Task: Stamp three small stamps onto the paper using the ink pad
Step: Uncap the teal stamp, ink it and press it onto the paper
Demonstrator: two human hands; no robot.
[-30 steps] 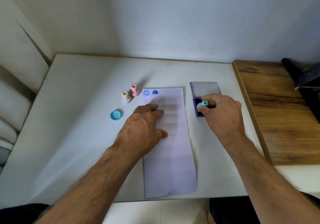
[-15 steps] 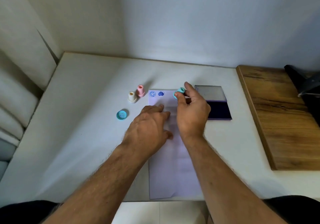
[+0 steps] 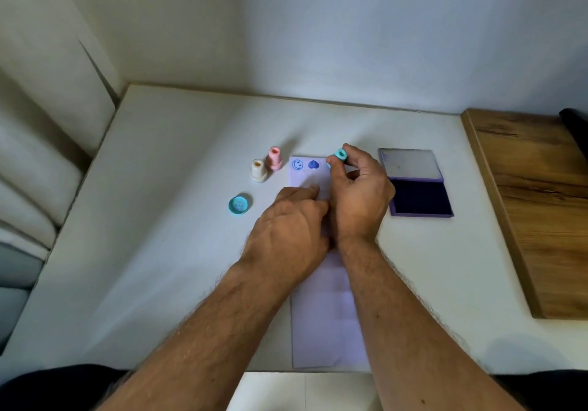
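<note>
Left hand [image 3: 294,219] lay flat, open, pinning the paper [image 3: 324,315] to the desk [image 3: 159,219], while the right hand [image 3: 358,197] held a pinch grip on the teal stamp [image 3: 339,156] at the paper's top edge beside two prints, apparently for the third.

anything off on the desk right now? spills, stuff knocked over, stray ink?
Nothing stands out. The pink stamp and cream stamp stand upright left of the paper, the teal cap lies alone, and the ink pad sits open. Two clean prints mark the top edge; the right hand holds the teal stamp.
</note>
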